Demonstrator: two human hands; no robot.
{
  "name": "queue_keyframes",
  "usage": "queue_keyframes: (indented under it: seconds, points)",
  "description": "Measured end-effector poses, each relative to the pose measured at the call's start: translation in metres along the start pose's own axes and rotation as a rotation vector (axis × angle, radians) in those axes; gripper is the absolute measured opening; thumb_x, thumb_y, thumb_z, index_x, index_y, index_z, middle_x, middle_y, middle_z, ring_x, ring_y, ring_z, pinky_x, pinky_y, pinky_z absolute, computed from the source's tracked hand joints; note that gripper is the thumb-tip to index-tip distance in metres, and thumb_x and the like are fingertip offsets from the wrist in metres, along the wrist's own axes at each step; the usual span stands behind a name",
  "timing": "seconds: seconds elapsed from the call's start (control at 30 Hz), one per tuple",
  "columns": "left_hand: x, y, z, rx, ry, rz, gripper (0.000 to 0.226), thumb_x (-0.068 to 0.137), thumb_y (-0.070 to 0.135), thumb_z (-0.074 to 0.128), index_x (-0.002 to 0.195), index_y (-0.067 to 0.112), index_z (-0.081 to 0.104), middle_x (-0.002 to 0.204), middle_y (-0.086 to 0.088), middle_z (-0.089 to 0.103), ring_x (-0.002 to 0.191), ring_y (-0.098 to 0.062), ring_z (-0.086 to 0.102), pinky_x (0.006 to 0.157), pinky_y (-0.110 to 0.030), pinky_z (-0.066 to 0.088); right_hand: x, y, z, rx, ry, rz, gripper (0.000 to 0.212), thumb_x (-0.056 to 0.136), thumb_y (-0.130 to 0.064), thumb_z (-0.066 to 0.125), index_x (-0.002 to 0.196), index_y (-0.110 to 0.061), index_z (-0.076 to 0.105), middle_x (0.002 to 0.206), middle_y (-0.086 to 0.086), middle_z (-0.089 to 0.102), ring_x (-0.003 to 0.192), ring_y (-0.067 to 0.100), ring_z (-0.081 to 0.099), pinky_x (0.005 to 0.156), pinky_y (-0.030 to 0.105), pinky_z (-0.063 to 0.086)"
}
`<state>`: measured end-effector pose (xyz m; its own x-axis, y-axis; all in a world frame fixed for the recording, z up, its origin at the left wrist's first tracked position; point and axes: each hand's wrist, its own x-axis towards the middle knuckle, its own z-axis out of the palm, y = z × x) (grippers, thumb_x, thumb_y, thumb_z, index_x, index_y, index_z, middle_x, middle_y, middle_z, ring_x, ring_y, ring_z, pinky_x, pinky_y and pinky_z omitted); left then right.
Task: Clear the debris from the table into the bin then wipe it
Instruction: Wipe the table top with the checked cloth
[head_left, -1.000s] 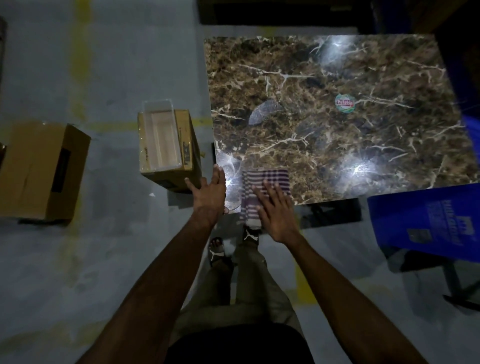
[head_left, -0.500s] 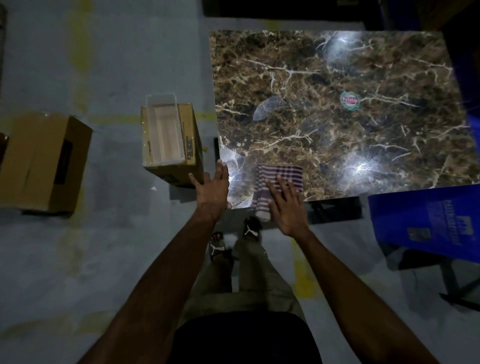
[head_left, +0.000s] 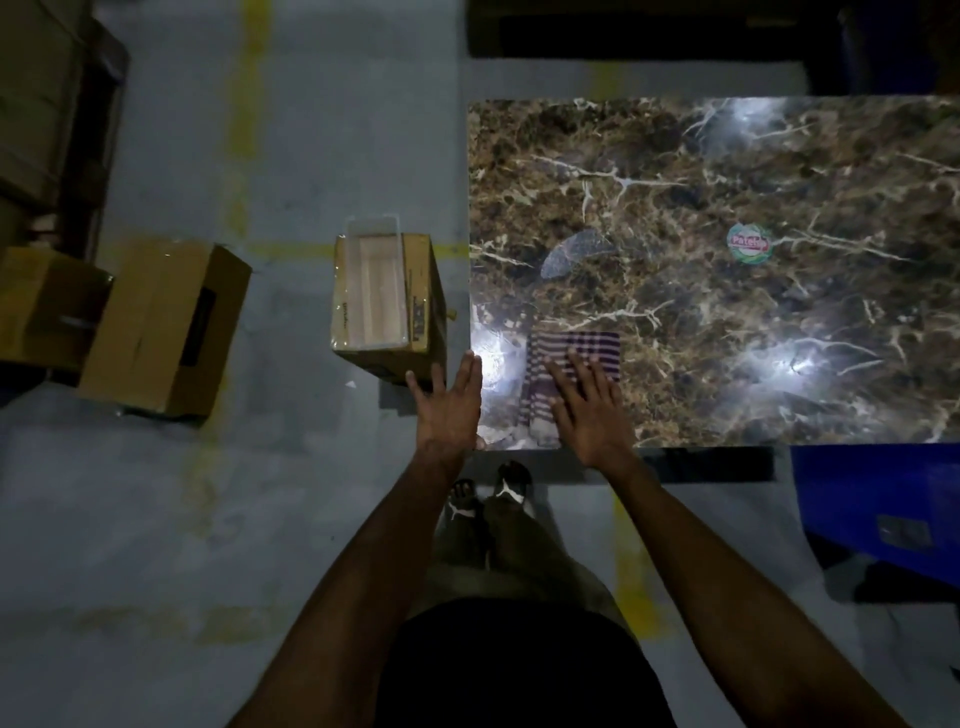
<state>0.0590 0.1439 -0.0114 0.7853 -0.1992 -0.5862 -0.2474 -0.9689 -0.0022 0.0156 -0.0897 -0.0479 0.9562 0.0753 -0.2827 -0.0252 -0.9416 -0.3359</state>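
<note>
While the right hand (head_left: 589, 405) pressed flat, fingers straight and spread, on the striped cloth (head_left: 574, 364) near the front-left corner of the tabletop (head_left: 727, 171), the left hand (head_left: 449, 402) lay open with straight fingers against the left edge at that same corner, holding nothing. Part of the cloth lay folded toward the front edge. A cardboard box (head_left: 387, 306) with a clear liner, judged to serve as the bin, stood on the floor just beside the left edge. Wiping appeared under way at the front-left corner only. Two items remained on the marble: a grey leaf-shaped scrap (head_left: 571, 252) left of centre and a round printed sticker (head_left: 749, 244) near the middle. Clearing was therefore judged incomplete, with most of the surface yet unwiped.
</note>
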Motion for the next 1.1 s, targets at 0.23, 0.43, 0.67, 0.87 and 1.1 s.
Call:
queue_keyframes:
  seconds: [0.23,0.43,0.67,0.87,1.1]
  points:
    - [0.003,0.0,-0.019,0.006,-0.034,-0.01,0.137,0.076,0.055,0.084,0.164,0.017,-0.014,0.173,-0.002,-0.015,0.157,-0.045,-0.008,0.119,-0.075,-0.002,0.059,-0.052,0.005,-0.032,-0.001,-0.155,0.059,0.109,-0.043,0.026,0.165,-0.036,0.008,0.174,0.002,0.001,0.16,0.032,0.004,0.126,0.053,0.009]
    - [0.007,-0.001,-0.026,-0.068,-0.068,0.007,0.14,0.071,0.043,0.092,0.164,0.016,-0.008,0.174,-0.002,-0.008,0.157,-0.043,0.001,0.122,-0.071,0.003,0.042,-0.007,-0.021,0.005,-0.053,-0.115,0.058,0.108,-0.049,0.023,0.164,-0.041,0.009,0.174,0.0,0.006,0.16,0.029,0.006,0.127,0.051,0.012]
    - [0.02,-0.023,-0.038,-0.301,0.231,0.085,0.074,0.066,0.049,0.078,0.134,0.03,0.055,0.141,0.003,0.059,0.128,-0.035,0.049,0.11,-0.057,0.035,0.116,-0.069,-0.015,0.0,-0.034,-0.102,0.059,0.109,-0.042,0.026,0.165,-0.034,0.01,0.174,0.005,0.003,0.16,0.033,0.002,0.127,0.055,0.007]
    - [0.033,-0.027,-0.041,-0.476,0.279,0.011,0.054,0.075,0.028,0.081,0.125,0.025,0.063,0.123,-0.006,0.069,0.12,-0.032,0.051,0.103,-0.044,0.038,0.103,-0.02,-0.031,-0.034,-0.059,-0.187,0.058,0.11,-0.049,0.025,0.164,-0.042,0.007,0.174,-0.001,0.002,0.16,0.028,0.001,0.127,0.051,0.009]
    - [0.053,-0.033,-0.041,-0.422,0.166,-0.047,0.09,0.076,0.038,0.084,0.152,0.028,0.037,0.152,-0.003,0.052,0.139,-0.038,0.04,0.114,-0.059,0.033,0.155,-0.077,-0.021,-0.003,-0.008,-0.075,0.059,0.11,-0.043,0.026,0.165,-0.035,0.008,0.174,0.003,-0.001,0.16,0.033,-0.003,0.127,0.055,0.005]
